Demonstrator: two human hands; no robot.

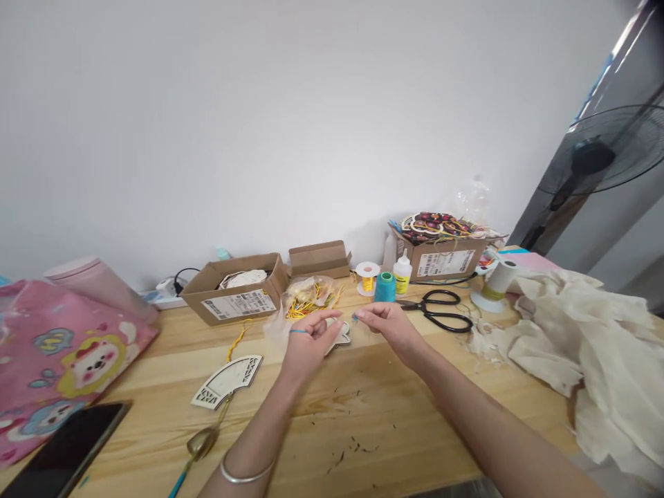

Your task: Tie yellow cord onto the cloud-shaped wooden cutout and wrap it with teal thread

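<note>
My left hand (310,341) is curled around a small pale wooden fan-shaped piece (342,335), with blue thread looped over a finger. My right hand (388,323) pinches the end of that blue thread (355,317) just to the right of the piece. Both hands hover above the wooden table (363,415). A second fan-shaped wooden cutout (228,380) lies on the table to the left, with a yellow cord and a tassel (203,441) below it. A teal thread spool (384,286) stands just behind my right hand.
Black scissors (440,309), a glue bottle (402,272) and a yellow spool (367,277) sit behind. Two open cardboard boxes (236,287) (440,256) stand by the wall. Cream cloth (575,325) is heaped at right, a pink bag (62,353) and dark phone (67,449) at left.
</note>
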